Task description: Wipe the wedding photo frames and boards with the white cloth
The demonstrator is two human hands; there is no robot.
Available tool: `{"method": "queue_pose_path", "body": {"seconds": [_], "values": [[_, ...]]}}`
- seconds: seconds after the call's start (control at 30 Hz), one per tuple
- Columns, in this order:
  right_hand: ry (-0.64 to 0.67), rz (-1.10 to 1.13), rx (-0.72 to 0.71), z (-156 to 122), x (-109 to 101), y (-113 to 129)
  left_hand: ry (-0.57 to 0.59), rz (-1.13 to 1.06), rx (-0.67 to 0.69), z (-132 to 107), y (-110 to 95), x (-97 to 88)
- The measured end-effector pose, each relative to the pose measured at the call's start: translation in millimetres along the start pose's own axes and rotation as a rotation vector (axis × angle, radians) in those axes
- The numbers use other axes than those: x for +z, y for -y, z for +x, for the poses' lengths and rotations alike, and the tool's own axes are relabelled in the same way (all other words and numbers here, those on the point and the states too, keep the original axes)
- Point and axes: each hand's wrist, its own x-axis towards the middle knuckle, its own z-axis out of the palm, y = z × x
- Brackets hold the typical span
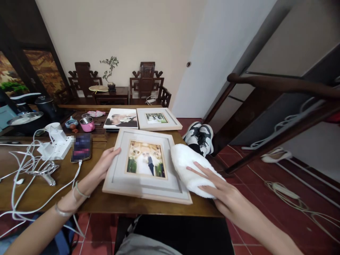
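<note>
A picture frame (119,180) with a light wood edge and a wedding photo lies at the front of the wooden table, slightly turned. My left hand (106,161) grips its left side, thumb on the top face and the other fingers hidden beneath. In my right hand (215,180) is a folded white fluffy cloth (186,166), which touches the frame's right edge. Two of my right fingers lie spread over the cloth. Behind sit a second picture frame (174,122) and a flat photo panel (132,124), side by side.
At left on the table (92,202) are a power strip (62,150) with tangled white cables, a phone (84,147) on a charging cable, a pink mug (87,124) and a pot (25,120). Sneakers (199,136) stand beyond the right edge, near a dark wooden rail (281,86).
</note>
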Motion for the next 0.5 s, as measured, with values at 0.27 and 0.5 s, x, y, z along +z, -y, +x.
{"method": "queue_pose_path", "body": {"seconds": [0.27, 0.5], "values": [[-0.022, 0.076, -0.041, -1, 10, 23, -0.166, -0.189, 0.049, 23, -74, -29.6], [0.024, 0.668, 0.223, 70, -21, 9, -0.182, -0.225, 0.154, 74, -129, -7.8]]}}
